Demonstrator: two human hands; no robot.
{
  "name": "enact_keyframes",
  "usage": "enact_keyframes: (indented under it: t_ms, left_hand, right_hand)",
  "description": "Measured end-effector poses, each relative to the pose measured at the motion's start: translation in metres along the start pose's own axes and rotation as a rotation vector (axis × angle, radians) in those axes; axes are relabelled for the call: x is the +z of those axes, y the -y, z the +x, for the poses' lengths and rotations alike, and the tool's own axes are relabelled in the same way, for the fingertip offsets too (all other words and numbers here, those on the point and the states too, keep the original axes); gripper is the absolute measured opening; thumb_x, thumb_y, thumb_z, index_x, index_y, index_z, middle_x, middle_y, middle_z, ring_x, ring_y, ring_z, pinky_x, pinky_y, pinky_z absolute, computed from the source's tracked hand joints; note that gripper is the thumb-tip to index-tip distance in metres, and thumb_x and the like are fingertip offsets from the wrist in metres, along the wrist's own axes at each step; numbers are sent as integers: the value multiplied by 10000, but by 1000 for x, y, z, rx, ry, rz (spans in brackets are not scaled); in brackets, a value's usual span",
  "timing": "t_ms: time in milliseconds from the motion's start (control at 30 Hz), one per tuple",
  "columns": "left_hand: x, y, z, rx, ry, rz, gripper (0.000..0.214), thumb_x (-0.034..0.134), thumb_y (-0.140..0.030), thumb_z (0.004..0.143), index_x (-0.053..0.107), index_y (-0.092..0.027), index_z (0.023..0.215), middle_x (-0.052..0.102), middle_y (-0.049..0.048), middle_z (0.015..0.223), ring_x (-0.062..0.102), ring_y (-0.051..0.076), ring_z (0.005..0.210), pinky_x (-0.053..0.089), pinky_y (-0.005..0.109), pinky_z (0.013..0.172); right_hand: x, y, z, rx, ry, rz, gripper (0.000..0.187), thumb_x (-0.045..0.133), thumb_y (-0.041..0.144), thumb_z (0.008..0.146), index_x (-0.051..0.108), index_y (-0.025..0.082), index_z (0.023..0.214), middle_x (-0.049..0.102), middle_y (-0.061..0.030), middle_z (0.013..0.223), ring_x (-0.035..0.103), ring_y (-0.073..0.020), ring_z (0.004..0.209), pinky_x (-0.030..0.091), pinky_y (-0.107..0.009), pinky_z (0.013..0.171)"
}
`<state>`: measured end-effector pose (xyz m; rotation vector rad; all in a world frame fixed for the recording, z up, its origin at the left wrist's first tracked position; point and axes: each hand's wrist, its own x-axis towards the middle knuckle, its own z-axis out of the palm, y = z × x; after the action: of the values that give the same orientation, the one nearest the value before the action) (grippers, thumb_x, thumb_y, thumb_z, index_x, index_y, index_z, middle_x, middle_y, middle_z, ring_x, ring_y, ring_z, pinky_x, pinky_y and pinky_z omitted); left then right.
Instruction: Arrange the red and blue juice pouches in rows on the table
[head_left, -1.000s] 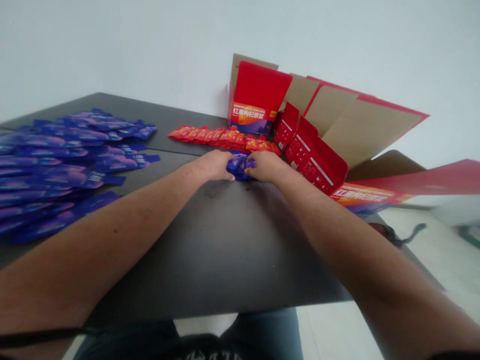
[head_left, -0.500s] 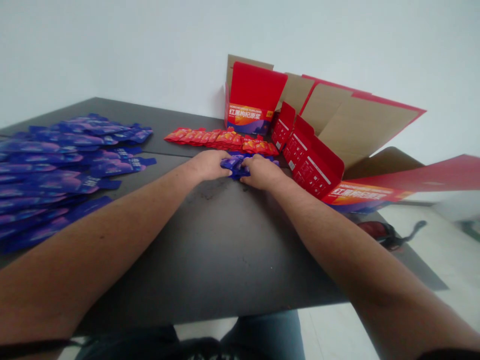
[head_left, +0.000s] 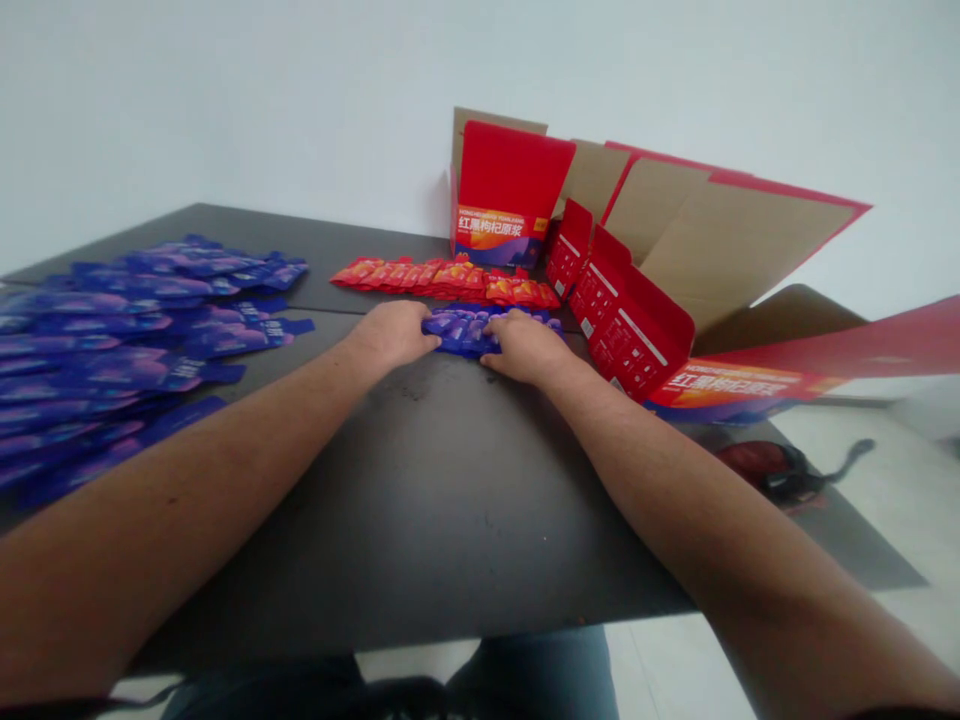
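While both forearms stretch across the dark tabletop (head_left: pixel 420 520), the left hand (head_left: pixel 390 335) and right hand (head_left: pixel 525 347) rest on a small bunch of purple sachets (head_left: pixel 459 331) near the far edge, their fingers (head_left: pixel 499 336) lying flat and open, not closed around anything. Further left, a large spread of loose sachets (head_left: pixel 112 340) covers that end, while a row of red sachets (head_left: pixel 442 279) lies just beyond the hands, beside opened red cartons (head_left: pixel 630 310).
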<state>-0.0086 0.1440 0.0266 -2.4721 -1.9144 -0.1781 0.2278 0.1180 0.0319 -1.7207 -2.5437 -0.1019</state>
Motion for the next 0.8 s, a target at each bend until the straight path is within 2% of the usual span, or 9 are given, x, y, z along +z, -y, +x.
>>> enact_keyframes:
  t_ms: [167, 300, 433, 533, 800]
  left_hand:
    - [3, 2, 3, 75, 71, 59, 653, 728, -567, 885, 718, -240, 1451, 785, 135, 1364, 725, 374, 1263, 569, 415, 1026]
    - [5, -4, 0, 96, 34, 76, 633, 695, -564, 919, 680, -280, 1485, 783, 133, 1354, 735, 366, 1221, 575, 422, 990]
    - [5, -19, -7, 83, -1, 82, 605, 655, -588, 944, 688, -250, 1445, 797, 164, 1259, 757, 373, 1138, 593, 433, 918]
    - [4, -24, -9, 82, -12, 77, 608, 644, -619, 951, 683, -255, 1436, 799, 156, 1242, 758, 356, 1122, 593, 424, 920]
    - [5, -10, -3, 90, 32, 80, 624, 657, -602, 940, 692, -249, 1453, 790, 157, 1309, 749, 371, 1182, 577, 430, 968]
  right_hand:
    - [1, -2, -2, 5, -19, 9, 581, 804, 459, 947, 707, 223, 1469, 664, -169, 1437, 707, -334, 1248, 575, -397, 1028]
    - [1, -3, -4, 22, -18, 12, 583, 804, 475, 945, 710, 229, 1466, 667, -172, 1434, 710, -343, 1241, 585, -411, 1009]
    - [0, -3, -5, 40, -48, 6, 553, 794, 480, 954, 721, 224, 1439, 677, -170, 1406, 721, -346, 1212, 594, -420, 982]
    - [1, -4, -6, 52, -58, 7, 555, 795, 479, 952, 718, 219, 1436, 675, -168, 1406, 721, -346, 1207, 597, -420, 966]
    - [3, -8, -8, 43, -62, 14, 580, 798, 480, 947, 698, 219, 1456, 667, -175, 1414, 713, -347, 1232, 599, -417, 973]
